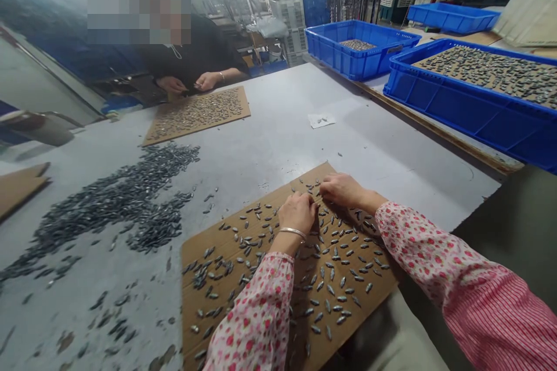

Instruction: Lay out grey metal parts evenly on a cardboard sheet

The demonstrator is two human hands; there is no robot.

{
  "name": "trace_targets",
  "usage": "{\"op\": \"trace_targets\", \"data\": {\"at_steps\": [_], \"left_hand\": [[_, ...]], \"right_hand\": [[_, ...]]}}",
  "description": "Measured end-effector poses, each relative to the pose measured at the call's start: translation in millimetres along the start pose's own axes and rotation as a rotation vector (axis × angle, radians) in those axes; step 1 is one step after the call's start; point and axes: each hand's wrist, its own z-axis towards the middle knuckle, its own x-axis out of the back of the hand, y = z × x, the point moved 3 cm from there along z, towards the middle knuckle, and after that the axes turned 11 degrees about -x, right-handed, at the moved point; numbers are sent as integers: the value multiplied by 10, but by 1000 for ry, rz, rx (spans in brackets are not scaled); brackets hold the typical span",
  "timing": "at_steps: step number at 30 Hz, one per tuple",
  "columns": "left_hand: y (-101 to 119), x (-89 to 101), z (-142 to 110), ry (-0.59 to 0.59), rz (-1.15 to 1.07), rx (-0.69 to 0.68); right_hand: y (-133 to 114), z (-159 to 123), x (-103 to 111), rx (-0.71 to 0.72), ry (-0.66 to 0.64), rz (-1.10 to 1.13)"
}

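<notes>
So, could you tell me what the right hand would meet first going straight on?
The right hand would probably meet the small metal pieces just ahead on the cardboard, though its height is unclear.

the person's fingertips were hidden by their own left hand (297,213) and right hand (342,188) (whatever they pinched was too small to tell). the near cardboard (243,243) ran under the left sleeve (256,313), and the bottom edge cut it off.

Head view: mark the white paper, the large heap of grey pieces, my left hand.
White paper (314,119): head view, left part.
Large heap of grey pieces (108,197): head view, middle.
Left hand (296,211): head view, back of the hand.
</notes>
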Motion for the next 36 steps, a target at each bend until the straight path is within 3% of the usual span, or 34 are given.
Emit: {"op": "trace_targets", "data": {"at_steps": [4, 7, 11, 17, 26, 36], "left_hand": [[-137, -7, 23, 97, -70, 22], [-205, 47, 42, 166, -90, 49], [-215, 69, 101, 133, -66, 49], [-215, 7, 140, 79, 19, -16], [15, 110, 87, 127, 134, -186], [320, 56, 346, 80, 256, -357]], "right_hand": [[69, 13, -40, 18, -83, 44], [144, 85, -69, -63, -41, 142], [171, 189, -145, -164, -12, 175], [77, 182, -104, -155, -81, 109], [389, -9, -41, -155, 29, 209], [483, -54, -108, -139, 16, 235]]}}
